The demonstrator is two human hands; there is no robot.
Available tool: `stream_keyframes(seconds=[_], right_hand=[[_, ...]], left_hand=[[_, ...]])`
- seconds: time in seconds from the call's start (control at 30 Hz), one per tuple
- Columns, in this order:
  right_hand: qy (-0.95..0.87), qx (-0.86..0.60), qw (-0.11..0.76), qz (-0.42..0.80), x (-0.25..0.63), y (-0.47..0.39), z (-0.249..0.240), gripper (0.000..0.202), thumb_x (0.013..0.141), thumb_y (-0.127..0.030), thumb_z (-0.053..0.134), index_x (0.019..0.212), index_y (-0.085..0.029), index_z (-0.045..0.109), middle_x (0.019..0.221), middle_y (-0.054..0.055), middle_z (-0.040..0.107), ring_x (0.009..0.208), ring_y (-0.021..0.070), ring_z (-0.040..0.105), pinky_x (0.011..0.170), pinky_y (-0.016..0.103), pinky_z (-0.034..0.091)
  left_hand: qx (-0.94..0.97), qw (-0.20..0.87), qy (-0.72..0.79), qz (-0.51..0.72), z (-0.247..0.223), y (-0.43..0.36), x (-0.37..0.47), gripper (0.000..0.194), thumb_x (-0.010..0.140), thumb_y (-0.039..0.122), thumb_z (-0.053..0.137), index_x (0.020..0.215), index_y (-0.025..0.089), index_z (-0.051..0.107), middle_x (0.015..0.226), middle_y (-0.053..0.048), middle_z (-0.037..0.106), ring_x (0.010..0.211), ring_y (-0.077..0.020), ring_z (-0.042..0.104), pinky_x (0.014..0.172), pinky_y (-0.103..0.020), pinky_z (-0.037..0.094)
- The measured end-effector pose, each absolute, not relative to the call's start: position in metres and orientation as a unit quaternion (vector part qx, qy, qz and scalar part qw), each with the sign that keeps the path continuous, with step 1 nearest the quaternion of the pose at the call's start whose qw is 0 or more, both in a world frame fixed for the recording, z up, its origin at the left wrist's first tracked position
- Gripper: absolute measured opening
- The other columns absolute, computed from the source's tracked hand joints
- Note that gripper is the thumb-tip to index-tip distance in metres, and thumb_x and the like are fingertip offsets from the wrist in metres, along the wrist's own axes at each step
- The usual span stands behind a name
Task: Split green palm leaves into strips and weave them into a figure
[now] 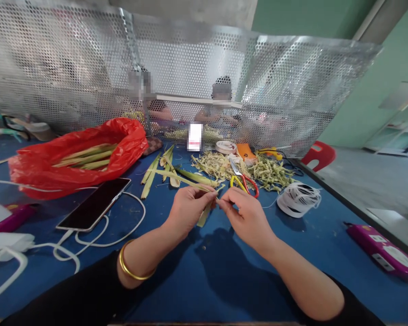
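Observation:
My left hand [189, 207] is closed, thumb and fingers pinching a pale green leaf strip [180, 179] whose long end sticks out to the left. Close by on the right, my right hand [247, 216] has thumb and forefinger pressed together at the strip's short end. What exactly lies between those right fingertips is too small to make out. Below the left fingers a wider piece of leaf [204, 216] hangs down. Just beyond my hands lie scissors [244, 179] with red and yellow handles, and several loose leaf pieces [151, 175].
Left stands a red plastic bag [37, 174] holding leaves; before it lies a phone [94, 204] with a white cable. Shredded and knotted leaf bits [270, 173] pile behind the scissors. A white string roll [297, 200] and purple device [382, 249] sit right. People sit behind a perforated screen [190, 59].

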State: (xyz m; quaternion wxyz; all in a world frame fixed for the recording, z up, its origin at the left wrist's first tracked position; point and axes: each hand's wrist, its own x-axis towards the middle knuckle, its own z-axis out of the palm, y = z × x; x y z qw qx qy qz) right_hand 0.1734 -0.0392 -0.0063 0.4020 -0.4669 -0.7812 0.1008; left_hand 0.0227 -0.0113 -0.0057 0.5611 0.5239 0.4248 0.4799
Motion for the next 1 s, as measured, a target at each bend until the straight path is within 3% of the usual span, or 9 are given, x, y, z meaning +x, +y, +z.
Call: stream_keyframes(seconds=[0.13,0.33,0.5,0.77,0.93,1.0], right_hand=[[-0.789,-0.453,0.404,0.101,0.1719,-0.0401,-0.0095,0.022,0.090,-0.021,0.047,0.069,-0.020,0.050,0.070,0.001,0.052,0.066,0.0144,0.049,0.063,0.026,0.037],[-0.777,-0.468,0.410,0.098,0.1720,-0.0379,-0.0116,0.022,0.090,-0.024,0.047,0.069,-0.020,0.051,0.068,0.001,0.050,0.063,0.0143,0.048,0.059,0.026,0.037],[-0.770,-0.475,0.416,0.093,0.1713,-0.0384,-0.0097,0.022,0.090,-0.024,0.048,0.069,-0.020,0.051,0.069,0.001,0.051,0.063,0.0141,0.048,0.060,0.026,0.037],[-0.770,-0.488,0.403,0.086,0.1713,-0.0389,-0.0094,0.021,0.090,-0.023,0.046,0.072,-0.020,0.055,0.070,0.002,0.055,0.066,0.0154,0.052,0.062,0.027,0.040],[-0.716,-0.483,0.500,-0.053,0.1716,-0.0440,-0.0085,0.008,0.085,-0.025,0.056,0.090,-0.020,0.059,0.087,0.008,0.059,0.084,0.0204,0.056,0.075,0.032,0.043],[-0.732,-0.468,0.484,-0.099,0.1710,-0.0461,-0.0101,0.007,0.086,-0.025,0.057,0.087,-0.020,0.062,0.083,0.006,0.061,0.079,0.0190,0.057,0.076,0.033,0.041]], left_hand=[[0.504,0.564,0.422,0.500,-0.0077,-0.0132,0.0250,0.014,0.067,0.028,0.073,0.065,0.016,0.067,0.055,0.003,0.061,0.051,-0.0102,0.053,0.053,-0.021,0.042],[0.454,0.642,0.410,0.463,-0.0088,-0.0103,0.0212,0.029,0.067,0.041,0.073,0.071,0.012,0.071,0.064,-0.003,0.068,0.057,-0.0113,0.058,0.063,-0.023,0.047],[0.430,0.660,0.392,0.475,-0.0088,-0.0090,0.0204,0.028,0.068,0.038,0.073,0.080,0.013,0.073,0.070,-0.004,0.071,0.064,-0.0133,0.062,0.066,-0.024,0.048],[0.438,0.641,0.403,0.484,-0.0076,-0.0105,0.0222,0.015,0.064,0.024,0.076,0.074,0.013,0.072,0.061,0.000,0.068,0.057,-0.0095,0.059,0.065,-0.022,0.047],[0.432,0.650,0.385,0.491,-0.0086,-0.0110,0.0216,0.018,0.067,0.025,0.074,0.080,0.012,0.072,0.075,-0.004,0.072,0.074,-0.0149,0.065,0.075,-0.026,0.049],[0.422,0.662,0.363,0.503,-0.0095,-0.0112,0.0223,0.020,0.067,0.023,0.075,0.083,0.012,0.071,0.078,-0.005,0.072,0.078,-0.0156,0.065,0.077,-0.027,0.050]])
